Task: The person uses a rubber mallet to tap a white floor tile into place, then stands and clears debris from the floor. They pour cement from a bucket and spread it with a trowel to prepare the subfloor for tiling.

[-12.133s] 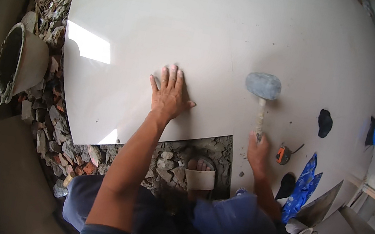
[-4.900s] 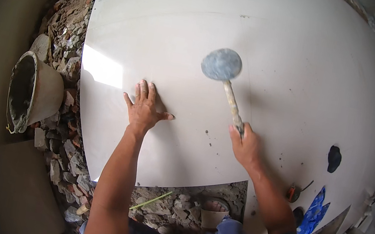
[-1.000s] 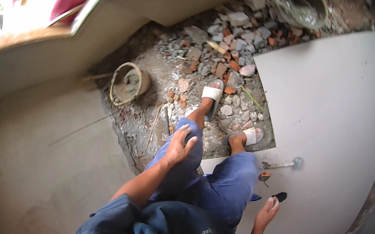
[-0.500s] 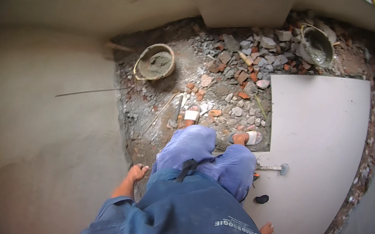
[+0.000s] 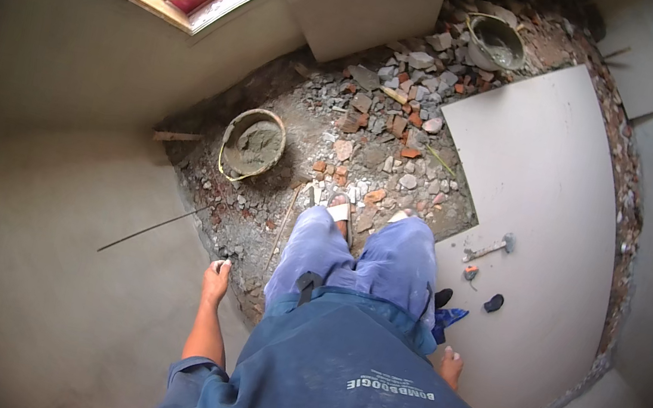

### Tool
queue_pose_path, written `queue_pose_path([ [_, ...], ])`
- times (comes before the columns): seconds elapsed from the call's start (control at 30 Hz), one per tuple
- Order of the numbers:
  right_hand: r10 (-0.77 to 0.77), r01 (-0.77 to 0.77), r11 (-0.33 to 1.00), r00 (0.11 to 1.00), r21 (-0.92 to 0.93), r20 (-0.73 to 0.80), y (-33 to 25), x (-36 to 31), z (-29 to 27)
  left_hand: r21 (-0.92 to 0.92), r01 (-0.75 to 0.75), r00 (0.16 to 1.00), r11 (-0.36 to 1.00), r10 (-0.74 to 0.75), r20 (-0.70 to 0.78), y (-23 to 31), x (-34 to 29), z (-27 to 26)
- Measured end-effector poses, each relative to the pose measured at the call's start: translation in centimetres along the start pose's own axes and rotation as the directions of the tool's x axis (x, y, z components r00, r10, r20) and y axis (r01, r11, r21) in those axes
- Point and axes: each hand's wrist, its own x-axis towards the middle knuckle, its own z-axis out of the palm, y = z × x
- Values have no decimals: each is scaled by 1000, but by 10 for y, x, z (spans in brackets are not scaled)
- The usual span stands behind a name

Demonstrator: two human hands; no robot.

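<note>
My left hand (image 5: pixel 217 277) hangs beside my left thigh, above the edge between the smooth grey surface and the rubble. Its fingers are loosely curled, with nothing visible in them. By my right hip, my right hand (image 5: pixel 450 367) also has its fingers curled in; my shirt hides the arm behind it. Just ahead of that hand lies a crumpled blue item (image 5: pixel 448 319) on a large pale slab (image 5: pixel 557 184). Farther up the slab are a hammer (image 5: pixel 491 249), a small orange and black tool (image 5: pixel 470 273) and a small dark object (image 5: pixel 493 303).
Ahead to the left stands a bucket (image 5: pixel 237 155) of wet mortar; another bucket (image 5: pixel 480 52) stands at the far right. Broken bricks and stones (image 5: pixel 399 112) cover the ground between them. A thin rod (image 5: pixel 151 230) lies at left. A board (image 5: pixel 359 18) leans on the far wall.
My view has turned and shifted, so the buckets appear farther left. My left arm reaches farther forward, and more of my right hand and the blue item shows.
</note>
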Motion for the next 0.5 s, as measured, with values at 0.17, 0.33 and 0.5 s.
queue_pose_path([
  [0.17, 48, -48, 999, 999, -6, -2, -4, -7, 14, -32, -20, 999, 999, 21, 27, 11, 4, -10],
  [0.33, -44, 47, 995, 998, 91, -37, -33, 12, 16, 79, -77, 983, 994, 63, 171, 5, -26, -1],
  [0.5, -44, 44, 997, 999, 59, -14, -51, 23, 2, 106, 57, 972, 993, -79, 222, 2, -51, 7],
])
